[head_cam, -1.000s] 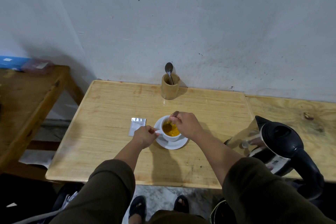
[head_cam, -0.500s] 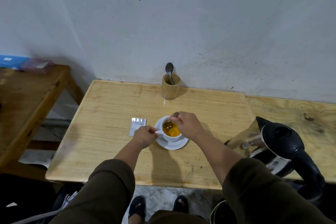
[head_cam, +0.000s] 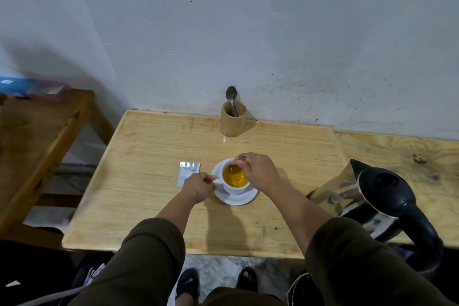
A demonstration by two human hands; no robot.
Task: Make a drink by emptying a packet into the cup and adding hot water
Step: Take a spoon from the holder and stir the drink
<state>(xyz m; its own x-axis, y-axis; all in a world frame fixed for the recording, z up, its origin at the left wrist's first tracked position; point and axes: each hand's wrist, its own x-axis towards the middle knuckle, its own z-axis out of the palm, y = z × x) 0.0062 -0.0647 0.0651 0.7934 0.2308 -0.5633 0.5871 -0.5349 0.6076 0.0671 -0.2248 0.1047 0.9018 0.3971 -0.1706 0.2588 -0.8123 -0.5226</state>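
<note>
A white cup (head_cam: 234, 189) full of orange-yellow liquid stands on a white saucer (head_cam: 236, 198) in the middle of the light wooden table (head_cam: 149, 181). My left hand (head_cam: 198, 186) pinches the cup's handle from the left. Over the cup's far rim, my right hand (head_cam: 258, 170) holds a spoon (head_cam: 233, 168) whose bowl dips into the liquid. A silver packet (head_cam: 187, 173) lies flat on the table just left of the saucer. The steel kettle (head_cam: 367, 196) with a black lid and handle stands at the right.
A wooden holder (head_cam: 233, 122) with a second spoon (head_cam: 231, 97) stands at the table's back edge by the wall. A darker wooden table (head_cam: 37, 137) stands to the left with a blue box (head_cam: 15, 84) on it. My sandalled feet (head_cam: 216, 281) show below the table's front edge.
My right hand has shifted slightly over the cup with the spoon, moving it in the liquid. My left hand, the packet and the kettle have stayed put.
</note>
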